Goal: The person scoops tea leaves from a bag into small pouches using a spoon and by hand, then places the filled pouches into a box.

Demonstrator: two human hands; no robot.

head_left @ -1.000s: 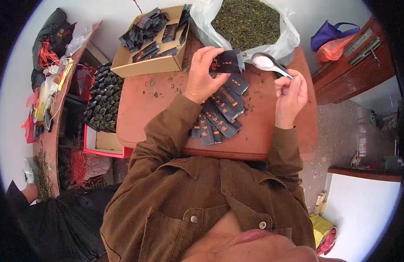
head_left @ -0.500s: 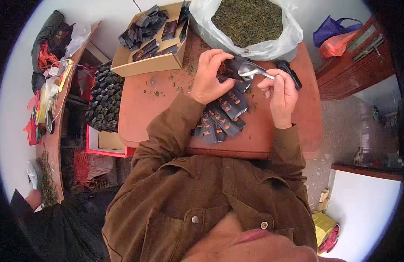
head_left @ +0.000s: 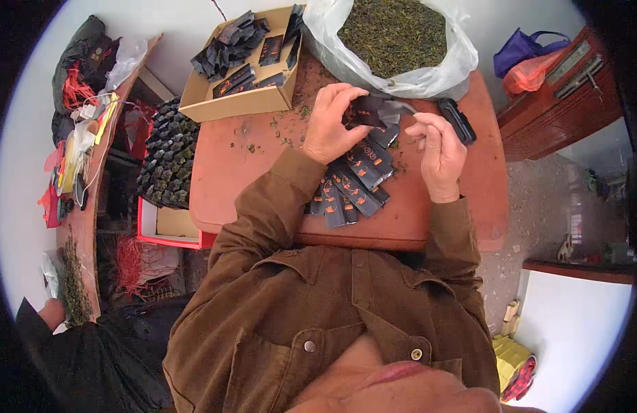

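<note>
My left hand (head_left: 330,127) grips a black packet (head_left: 364,112) with orange print, fingers and thumb round its left side. My right hand (head_left: 439,153) is closed on the handle of a metal spoon (head_left: 398,107). The spoon's blurred bowl is at the packet's right end; how far it reaches inside I cannot tell. Below the hands, several flat black packets (head_left: 354,191) with orange print lie fanned out on the table. Just beyond them stands a clear plastic bag (head_left: 463,51) of dried green leaves (head_left: 393,36).
A cardboard box (head_left: 239,107) of black packets stands at the table's (head_left: 263,199) back left. A black object (head_left: 459,122) lies by my right hand. Left are dark packed bundles (head_left: 168,158), a red-edged box (head_left: 172,241) and a cluttered shelf (head_left: 91,227). Another person's dark sleeve (head_left: 105,351) shows lower left.
My right hand has tilted and shifted slightly, and the spoon's bowl has turned and blurred at the packet. My left hand keeps its hold on the packet. The view has shifted slightly.
</note>
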